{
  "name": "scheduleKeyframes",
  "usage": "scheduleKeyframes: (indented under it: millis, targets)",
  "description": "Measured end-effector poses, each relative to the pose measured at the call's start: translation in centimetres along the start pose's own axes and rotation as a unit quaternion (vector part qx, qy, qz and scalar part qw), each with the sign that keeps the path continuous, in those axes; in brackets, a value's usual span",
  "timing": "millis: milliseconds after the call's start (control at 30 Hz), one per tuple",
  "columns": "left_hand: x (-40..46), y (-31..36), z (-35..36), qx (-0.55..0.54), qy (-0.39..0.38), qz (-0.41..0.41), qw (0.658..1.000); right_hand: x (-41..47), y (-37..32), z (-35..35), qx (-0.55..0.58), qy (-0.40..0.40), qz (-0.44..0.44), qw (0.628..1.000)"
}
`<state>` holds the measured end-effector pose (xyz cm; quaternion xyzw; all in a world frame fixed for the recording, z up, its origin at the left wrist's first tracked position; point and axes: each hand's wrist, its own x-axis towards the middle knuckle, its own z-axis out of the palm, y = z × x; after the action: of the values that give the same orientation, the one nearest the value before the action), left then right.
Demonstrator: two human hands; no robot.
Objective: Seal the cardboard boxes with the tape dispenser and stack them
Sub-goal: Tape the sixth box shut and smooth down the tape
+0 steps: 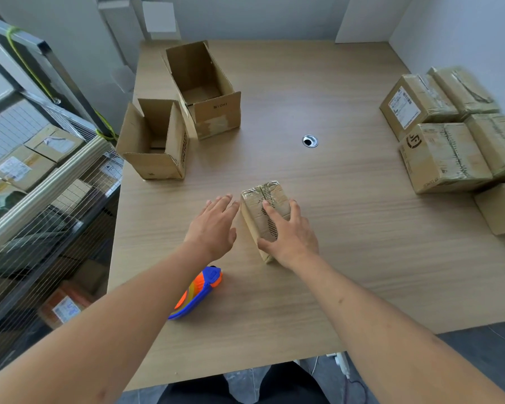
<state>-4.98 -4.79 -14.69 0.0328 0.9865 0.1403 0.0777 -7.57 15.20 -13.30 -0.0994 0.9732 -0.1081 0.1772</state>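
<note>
I stand over a pale wood-grain table [333, 228] that fills the middle of the frame, with grey-white walls behind it at the top. A round metal cable grommet [310, 140] sits in the tabletop a little right of centre. Down the left edge of the frame runs a metal wire shelf rack [50, 182] loaded with labelled parcels.

At centre frame lies the small taped brown cardboard box [264, 214], sealed with clear tape over its seams. Its long axis runs from the lower centre up and slightly left to right, the far end pointing toward the grommet, the near end toward me.

My right hand [289, 234] rests on top of this box, fingers spread and laid over its upper face, thumb against the near left edge. My left hand [215, 225] is flat and open with fingers straight, just beside the box's left side; I cannot tell whether the fingertips touch it.

The blue and orange plastic tape dispenser [197, 293] lies on the table at lower centre-left, partly under my left forearm, held by neither hand.

In the upper left of the table stand two open empty cardboard boxes [181, 118], flaps up, touching each other. At the right edge sits a stack of sealed taped cardboard boxes [449, 135], well apart from my hands.
</note>
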Motion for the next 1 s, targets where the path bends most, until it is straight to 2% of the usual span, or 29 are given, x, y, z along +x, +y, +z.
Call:
scheduleKeyframes:
  millis: [167, 367, 700, 1000]
  targets:
    - [0.0, -0.4, -0.7, -0.014, 0.003, -0.011, 1.000, -0.3, -0.7, -0.1, 0.038, 0.009, 0.015, 0.999]
    - [-0.4, -0.4, -3.9, -0.018, 0.003, 0.015, 1.000, -2.1, -3.0, -2.3, 0.053, 0.050, 0.039, 0.997]
    - [-1.9, 1.4, -12.4, 0.020, -0.002, 0.103, 0.994, -7.6, -6.5, -9.4, 0.056, 0.121, 0.118, 0.984]
    - [-3.9, 6.5, -18.2, 0.066, 0.041, 0.169, 0.983, -13.7, -6.7, -15.5, 0.079, 0.188, 0.154, 0.967]
